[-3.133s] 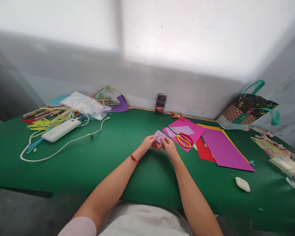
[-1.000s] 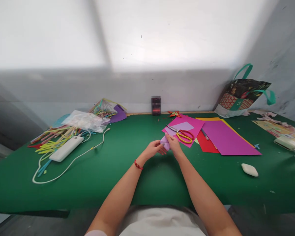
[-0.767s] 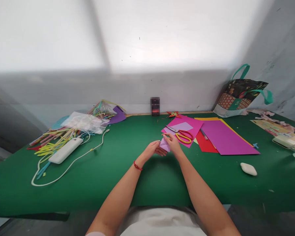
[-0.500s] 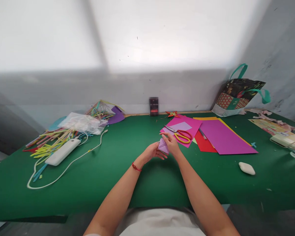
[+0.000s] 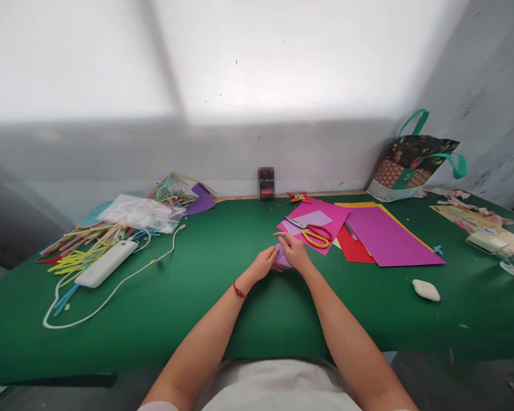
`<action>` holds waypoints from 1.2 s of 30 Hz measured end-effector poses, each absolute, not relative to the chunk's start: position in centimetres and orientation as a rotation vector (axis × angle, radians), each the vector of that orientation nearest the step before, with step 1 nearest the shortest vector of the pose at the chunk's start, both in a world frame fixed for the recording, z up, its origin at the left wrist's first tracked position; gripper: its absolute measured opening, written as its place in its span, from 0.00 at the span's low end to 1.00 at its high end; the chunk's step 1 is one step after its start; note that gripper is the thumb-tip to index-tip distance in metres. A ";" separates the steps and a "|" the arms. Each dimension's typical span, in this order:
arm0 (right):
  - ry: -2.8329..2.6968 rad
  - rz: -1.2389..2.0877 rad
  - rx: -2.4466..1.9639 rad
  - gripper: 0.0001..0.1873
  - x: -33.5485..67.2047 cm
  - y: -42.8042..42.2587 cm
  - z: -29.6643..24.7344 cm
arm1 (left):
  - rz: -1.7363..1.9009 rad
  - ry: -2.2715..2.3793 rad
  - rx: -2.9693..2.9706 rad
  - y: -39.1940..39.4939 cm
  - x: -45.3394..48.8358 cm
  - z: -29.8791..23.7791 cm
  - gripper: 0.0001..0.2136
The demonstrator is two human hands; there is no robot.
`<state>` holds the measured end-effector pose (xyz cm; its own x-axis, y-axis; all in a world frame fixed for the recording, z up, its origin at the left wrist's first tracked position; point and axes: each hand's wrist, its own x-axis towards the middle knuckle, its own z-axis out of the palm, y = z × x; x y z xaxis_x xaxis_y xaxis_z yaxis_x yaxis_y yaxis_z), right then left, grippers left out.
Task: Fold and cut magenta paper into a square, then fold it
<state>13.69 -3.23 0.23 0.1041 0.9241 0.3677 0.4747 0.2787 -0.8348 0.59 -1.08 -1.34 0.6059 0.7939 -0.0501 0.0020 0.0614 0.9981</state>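
Between both hands is a small folded piece of lilac paper (image 5: 283, 258), held over the near middle of the table. My left hand (image 5: 264, 264) grips its left side, thumb on top and fingers partly beneath. My right hand (image 5: 294, 251) closes on its right side and upper edge, hiding part of the folds. Just beyond the right hand lie scissors (image 5: 316, 235) with red and yellow handles. They rest on a lilac sheet (image 5: 319, 217) and a magenta sheet (image 5: 336, 214).
Purple paper (image 5: 394, 240), red paper (image 5: 353, 248) and a pen (image 5: 350, 231) lie to the right, near a white case (image 5: 426, 290). A bag (image 5: 411, 165) stands behind. At left are a white power bank (image 5: 107, 264) with cable, paper strips (image 5: 85, 245) and a plastic bag (image 5: 139, 214).
The left hand has turned, its fingers now tucked more under the folded paper. The right hand has closed further over the paper, leaving less of it visible. The view has shifted slightly.
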 end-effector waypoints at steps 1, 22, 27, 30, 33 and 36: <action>-1.526 0.560 -1.358 0.18 13.7 -3.2 0.2 | 0.683 0.739 1.400 -1.0 0.6 -1.4 0.18; -1.452 0.674 -1.331 0.18 13.3 -3.1 0.2 | 0.697 0.690 1.349 -1.6 0.9 -1.2 0.21; -1.443 0.674 -1.334 0.18 13.2 -3.3 0.6 | 0.685 0.658 1.334 -1.9 1.2 -1.1 0.22; -1.455 0.703 -1.322 0.18 13.2 -3.4 0.8 | 0.712 0.673 1.380 -1.9 1.1 -1.2 0.21; -1.459 0.760 -1.282 0.20 13.2 -3.6 0.8 | 0.720 0.695 1.450 -1.8 0.9 -1.3 0.19; -1.440 0.802 -1.257 0.20 13.2 -3.6 0.7 | 0.712 0.703 1.492 -1.8 0.8 -1.2 0.18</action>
<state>13.23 -3.58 0.75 0.0632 0.9632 0.2614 0.2845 0.2337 -0.9298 0.84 -1.83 -1.22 0.6206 0.7839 0.0214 0.0112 -0.0362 0.9993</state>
